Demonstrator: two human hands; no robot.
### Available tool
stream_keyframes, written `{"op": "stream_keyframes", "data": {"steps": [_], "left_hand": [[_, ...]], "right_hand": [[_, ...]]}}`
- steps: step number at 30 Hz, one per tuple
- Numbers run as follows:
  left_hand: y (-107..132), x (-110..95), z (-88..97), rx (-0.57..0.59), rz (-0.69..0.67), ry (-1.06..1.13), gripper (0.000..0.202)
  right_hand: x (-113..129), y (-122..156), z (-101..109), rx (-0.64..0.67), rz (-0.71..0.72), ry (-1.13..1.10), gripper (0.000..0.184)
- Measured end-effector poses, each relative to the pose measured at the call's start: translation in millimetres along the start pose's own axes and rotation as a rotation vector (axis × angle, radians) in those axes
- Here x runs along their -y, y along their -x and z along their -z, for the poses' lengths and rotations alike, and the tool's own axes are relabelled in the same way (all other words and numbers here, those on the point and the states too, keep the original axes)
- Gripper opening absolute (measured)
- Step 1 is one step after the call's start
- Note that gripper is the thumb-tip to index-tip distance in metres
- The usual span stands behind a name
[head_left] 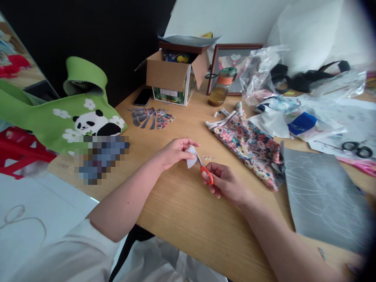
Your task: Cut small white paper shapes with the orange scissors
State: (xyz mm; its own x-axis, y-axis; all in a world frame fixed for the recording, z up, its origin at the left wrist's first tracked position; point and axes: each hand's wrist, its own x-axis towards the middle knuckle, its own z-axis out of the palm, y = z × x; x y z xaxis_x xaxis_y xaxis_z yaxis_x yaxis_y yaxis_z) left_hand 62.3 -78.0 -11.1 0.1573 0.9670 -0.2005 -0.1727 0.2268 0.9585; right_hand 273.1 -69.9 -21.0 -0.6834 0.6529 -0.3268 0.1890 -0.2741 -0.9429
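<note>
At the centre of the frame, just above the wooden table (pixel 182 219), the person's right hand (pixel 226 182) grips orange-handled scissors (pixel 208 175) by the loops. Slightly left and above, the left hand (pixel 175 153) pinches a small whitish piece (pixel 191 158) between thumb and fingers, and the scissor blades reach its right edge; whether they cut into it is too small to tell. Tiny scraps (pixel 209 158) lie just right of the blades. On the right side of the frame, a grey sheet (pixel 320 196) with pale curved lines lies beside a floral cloth (pixel 246 147). Cut pieces (pixel 152 118) spread in a fan at upper left of centre. Beyond them, in the upper middle, stand an open cardboard box (pixel 170 74) and a bottle (pixel 219 91) with brownish liquid.
</note>
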Motion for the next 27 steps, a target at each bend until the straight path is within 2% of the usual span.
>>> {"op": "stream_keyframes", "data": {"steps": [19,27], "left_hand": [[0.4,-2.8,-2.0,-0.087,0.041,0.031,0.037],[-0.4,-0.5,-2.1,-0.082,0.022,0.024,0.037]], "right_hand": [[-1.2,-0.7,-1.1,-0.039,0.019,-0.002,0.043],[-0.8,-0.6,-0.2,-0.033,0.002,0.009,0.044]]}}
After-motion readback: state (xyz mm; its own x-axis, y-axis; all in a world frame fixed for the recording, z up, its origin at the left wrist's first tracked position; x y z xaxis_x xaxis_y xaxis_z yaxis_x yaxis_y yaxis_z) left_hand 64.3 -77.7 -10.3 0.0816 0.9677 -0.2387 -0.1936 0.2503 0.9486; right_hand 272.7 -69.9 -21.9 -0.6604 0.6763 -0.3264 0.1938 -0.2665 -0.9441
